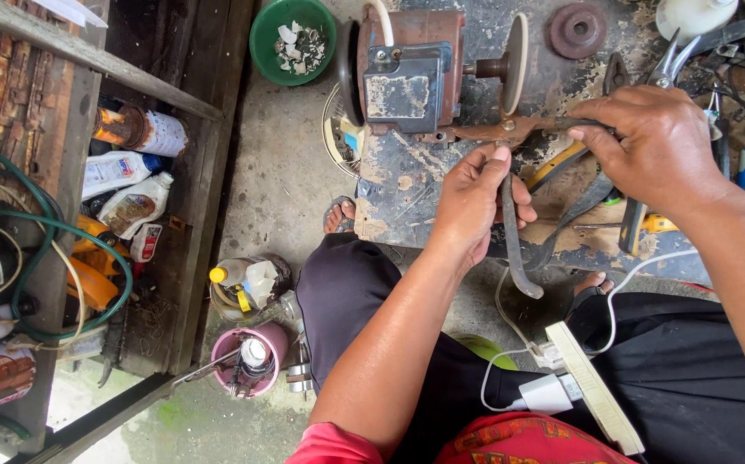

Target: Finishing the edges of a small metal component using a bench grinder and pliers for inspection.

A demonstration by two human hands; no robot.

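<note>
One bent metal strip (518, 249), two hands

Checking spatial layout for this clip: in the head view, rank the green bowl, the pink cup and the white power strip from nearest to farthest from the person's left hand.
From the left hand:
1. White power strip, below and to the right, on the lap.
2. Green bowl, up and to the left, at the top edge.
3. Pink cup, down and far left, on the floor.

The last two are fairly close in distance.

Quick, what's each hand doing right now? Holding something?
Left hand: closed around a dark curved metal strip, holding it near its top.
Right hand: closed, gripping a thin dark metal piece beside the rusty motor.
</note>
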